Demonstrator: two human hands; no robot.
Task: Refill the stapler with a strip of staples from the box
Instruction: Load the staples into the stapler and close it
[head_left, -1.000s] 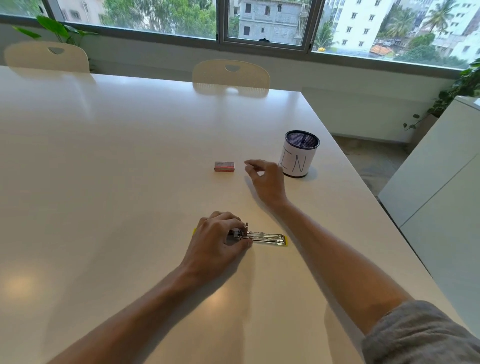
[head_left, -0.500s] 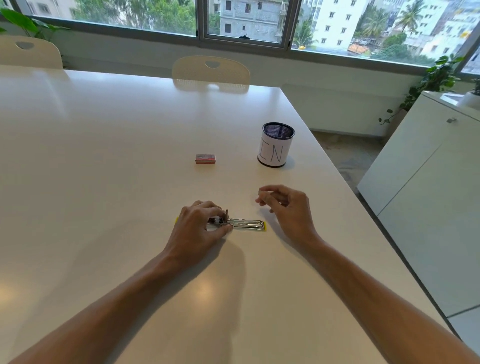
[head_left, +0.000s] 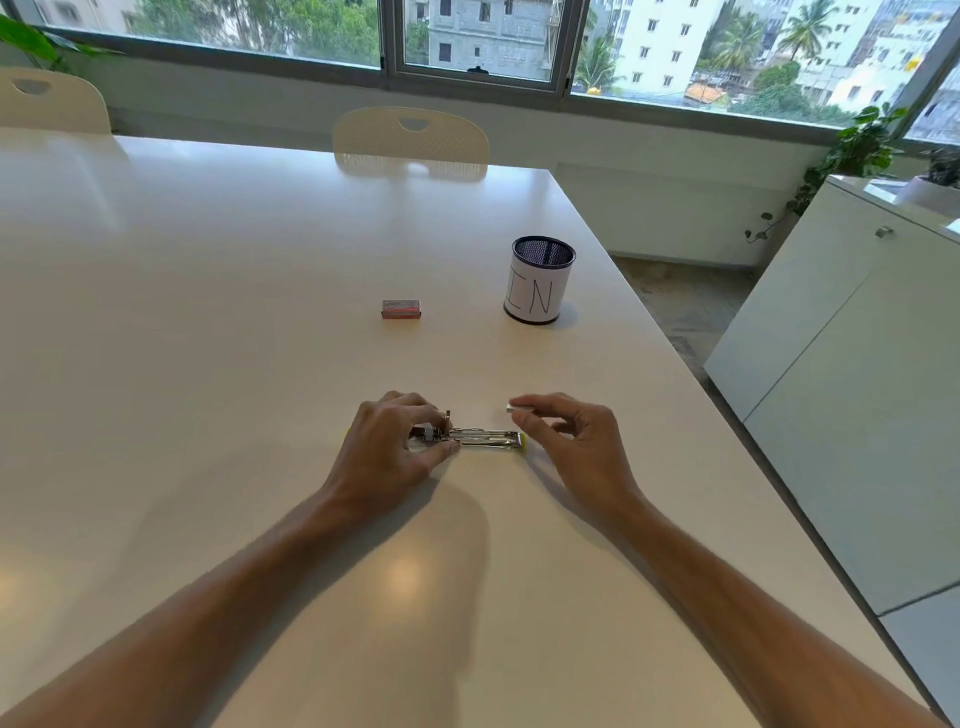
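Observation:
The yellow stapler (head_left: 485, 439) lies opened flat on the white table (head_left: 208, 312), its metal staple channel facing up. My left hand (head_left: 397, 444) grips its hinge end and covers the yellow top. My right hand (head_left: 563, 434) hovers just right of the stapler's front tip, pinching a short silver strip of staples (head_left: 515, 409) between thumb and fingers, a little above and behind the channel. The small red staple box (head_left: 400, 308) sits farther back on the table, apart from both hands.
A black mesh pen cup (head_left: 540, 280) with a white "IN" label stands right of the box. The table's right edge runs close by, with a white cabinet (head_left: 831, 389) beyond. Two cream chairs (head_left: 410, 137) stand at the far side.
My right hand came back from beside the staple box to the stapler's front end, now holding a strip of staples. My left hand stayed on the stapler.

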